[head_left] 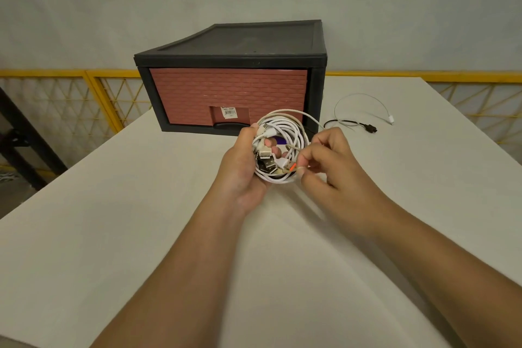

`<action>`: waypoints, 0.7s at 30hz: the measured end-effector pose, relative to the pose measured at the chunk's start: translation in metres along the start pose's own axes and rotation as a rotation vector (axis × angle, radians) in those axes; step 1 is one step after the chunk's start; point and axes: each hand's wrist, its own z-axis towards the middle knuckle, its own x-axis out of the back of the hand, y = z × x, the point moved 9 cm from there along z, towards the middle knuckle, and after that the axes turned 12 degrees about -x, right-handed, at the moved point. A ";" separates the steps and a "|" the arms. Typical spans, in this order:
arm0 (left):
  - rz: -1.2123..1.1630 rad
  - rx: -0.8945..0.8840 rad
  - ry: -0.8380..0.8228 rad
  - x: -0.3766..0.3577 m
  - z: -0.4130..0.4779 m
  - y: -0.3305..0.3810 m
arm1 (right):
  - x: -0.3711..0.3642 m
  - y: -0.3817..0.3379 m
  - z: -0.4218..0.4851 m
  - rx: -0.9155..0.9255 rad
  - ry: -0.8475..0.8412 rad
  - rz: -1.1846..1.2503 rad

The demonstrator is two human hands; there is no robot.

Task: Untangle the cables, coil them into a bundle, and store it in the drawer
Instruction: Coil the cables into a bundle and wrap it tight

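Cable bundle (293,133): mostly white leads wound into a rough round coil, several turns, loosely stacked rather than flat. Cluster of USB plugs (265,154), silver and dark, bunched at the coil's left inner side. One white strand loops off the top and runs right behind the right hand; can't tell where it ends. The coil is held in the air just above the surface (141,234), in front of the drawer (226,93), which is closed: brick-pattern red front in a black frame, sticker (229,112) above the black handle (230,125). Left hand (243,167): palm turned in, grip wrapped round the coil's left side, fingertips showing through the middle. Right hand (333,167): at the coil's lower right, thumb and forefinger pinching an orange-tipped end (292,167), other fingers curled. Both forearms reach in from the bottom edge. Two loose leads lie on the surface right of the drawer: thin white cable (364,96) in an open arc, and a black cable (364,125) just beside it. Yellow railing (99,73) behind.
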 end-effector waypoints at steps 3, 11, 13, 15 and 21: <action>-0.011 0.027 -0.024 -0.003 -0.001 -0.003 | -0.002 0.001 -0.001 -0.026 -0.083 -0.005; 0.026 0.001 -0.070 -0.002 0.000 0.006 | 0.004 0.024 0.001 -0.352 -0.220 0.548; 0.058 0.008 -0.079 -0.005 -0.003 0.004 | 0.005 0.032 0.005 -0.382 -0.153 0.592; 0.104 0.011 -0.075 -0.006 -0.004 0.002 | 0.005 0.041 0.006 -0.412 -0.082 0.634; 0.292 -0.095 -0.084 -0.012 -0.007 0.007 | 0.041 0.007 -0.001 -0.088 0.283 0.074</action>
